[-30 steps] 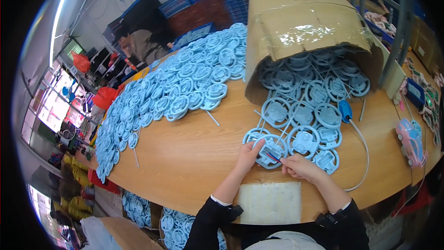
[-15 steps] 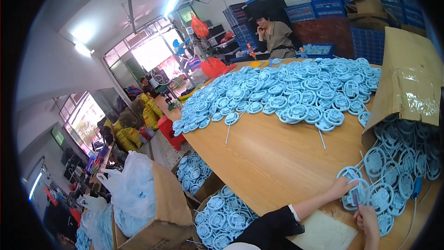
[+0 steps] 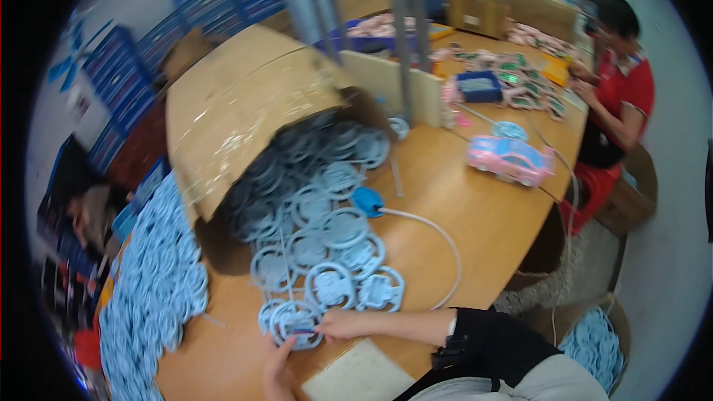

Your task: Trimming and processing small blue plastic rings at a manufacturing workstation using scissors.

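Observation:
My left hand [image 3: 278, 362] is closed at the lower left edge of a round light-blue plastic frame [image 3: 292, 319], which has a rectangular centre. From the other side my right hand [image 3: 340, 324] reaches in with fingers pinched on a thin dark stick-like tool [image 3: 303, 332], which lies across the frame's lower part. Blur hides the tool's exact kind and its tip. More of the same light-blue frames [image 3: 330, 286] lie just beyond, spilling from a tipped cardboard box [image 3: 245, 115].
A pale square sheet [image 3: 359, 373] lies near my hands. A blue device with a white cable [image 3: 367, 201], a pink toy car [image 3: 512, 160] and a large heap of blue frames [image 3: 152, 275] are on the table. A co-worker in red [image 3: 624, 96] sits at the right.
The view has swung to the right, so the box and hands appear farther left. The toy car and the co-worker in red have come into view. Both hands still hold the frame and tool.

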Demonstrator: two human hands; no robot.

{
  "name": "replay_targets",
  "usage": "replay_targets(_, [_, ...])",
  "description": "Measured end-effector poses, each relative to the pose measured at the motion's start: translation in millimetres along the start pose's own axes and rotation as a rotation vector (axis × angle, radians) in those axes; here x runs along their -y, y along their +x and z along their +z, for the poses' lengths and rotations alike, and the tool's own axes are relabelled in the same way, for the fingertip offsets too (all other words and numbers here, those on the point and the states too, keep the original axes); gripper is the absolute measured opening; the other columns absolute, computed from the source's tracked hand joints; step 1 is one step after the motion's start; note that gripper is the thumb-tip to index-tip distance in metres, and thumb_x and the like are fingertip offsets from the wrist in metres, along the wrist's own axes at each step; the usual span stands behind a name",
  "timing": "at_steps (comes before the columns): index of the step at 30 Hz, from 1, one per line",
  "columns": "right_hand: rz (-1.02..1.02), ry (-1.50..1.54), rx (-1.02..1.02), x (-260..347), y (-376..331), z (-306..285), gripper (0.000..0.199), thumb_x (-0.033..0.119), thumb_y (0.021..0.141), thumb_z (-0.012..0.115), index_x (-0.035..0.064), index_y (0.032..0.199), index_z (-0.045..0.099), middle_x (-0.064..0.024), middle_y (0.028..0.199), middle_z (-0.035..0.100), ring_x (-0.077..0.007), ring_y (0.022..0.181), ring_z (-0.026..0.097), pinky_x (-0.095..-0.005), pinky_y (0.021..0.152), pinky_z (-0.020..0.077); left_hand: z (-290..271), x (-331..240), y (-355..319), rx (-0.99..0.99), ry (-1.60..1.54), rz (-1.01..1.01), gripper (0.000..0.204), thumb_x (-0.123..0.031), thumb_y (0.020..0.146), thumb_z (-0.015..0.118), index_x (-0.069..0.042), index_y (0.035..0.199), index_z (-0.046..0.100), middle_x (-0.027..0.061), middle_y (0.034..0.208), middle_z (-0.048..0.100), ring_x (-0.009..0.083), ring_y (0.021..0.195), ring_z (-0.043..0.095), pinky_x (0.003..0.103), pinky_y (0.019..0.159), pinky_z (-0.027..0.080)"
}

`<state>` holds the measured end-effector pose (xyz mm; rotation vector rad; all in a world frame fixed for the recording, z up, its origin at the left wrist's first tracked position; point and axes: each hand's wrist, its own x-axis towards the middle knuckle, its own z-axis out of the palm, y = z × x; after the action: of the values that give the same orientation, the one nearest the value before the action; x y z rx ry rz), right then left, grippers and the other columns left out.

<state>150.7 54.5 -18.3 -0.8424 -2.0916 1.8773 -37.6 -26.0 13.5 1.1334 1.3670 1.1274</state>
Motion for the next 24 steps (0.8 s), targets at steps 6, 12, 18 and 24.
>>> replay_targets(6, [-0.005, 0.0, 0.001, 1, -8, 4, 0.043, 0.028, 0.082, 0.04, 0.0019, 0.053, 0.058, -0.0066, 0.045, 0.051, -0.0178, 0.041, 0.047, -0.031, 0.043, 0.0382, 16, -5, 0, 0.038, -0.16, -0.046, 0.044, -0.009, 0.066, 0.065, 0.002, 0.104, 0.045, 0.0115, 0.094, 0.055, 0.0208, 0.084, 0.055, 0.034, 0.074, 0.045])
replay_targets(12, [0.042, 0.045, 0.027, 5, -3, 7, 0.045, 0.029, 0.083, 0.039, 0.0001, 0.053, 0.057, -0.0066, 0.043, 0.048, -0.0173, 0.037, 0.044, -0.0308, 0.039, 0.0354, 13, -7, -5, 0.009, -0.273, -0.09, 0.044, -0.007, 0.065, 0.064, 0.003, 0.103, 0.044, 0.0139, 0.09, 0.057, 0.0234, 0.077, 0.059, 0.035, 0.065, 0.051])
replay_targets(18, [0.156, 0.097, 0.134, 18, -10, -2, 0.045, 0.029, 0.084, 0.037, -0.0005, 0.055, 0.055, -0.0041, 0.04, 0.041, -0.0144, 0.031, 0.035, -0.029, 0.032, 0.0278, 3, -2, -2, 0.049, -0.234, -0.114, 0.044, -0.008, 0.065, 0.065, 0.004, 0.101, 0.044, 0.014, 0.089, 0.057, 0.0237, 0.076, 0.059, 0.035, 0.064, 0.052])
replay_targets(24, [0.172, 0.114, 0.137, 15, -16, -5, 0.044, 0.029, 0.084, 0.038, -0.0007, 0.056, 0.055, -0.0038, 0.04, 0.041, -0.0142, 0.031, 0.035, -0.0286, 0.032, 0.027, 18, -11, -5, 0.068, -0.256, -0.087, 0.044, -0.007, 0.064, 0.064, 0.004, 0.102, 0.044, 0.0136, 0.09, 0.057, 0.0239, 0.078, 0.059, 0.036, 0.068, 0.05])
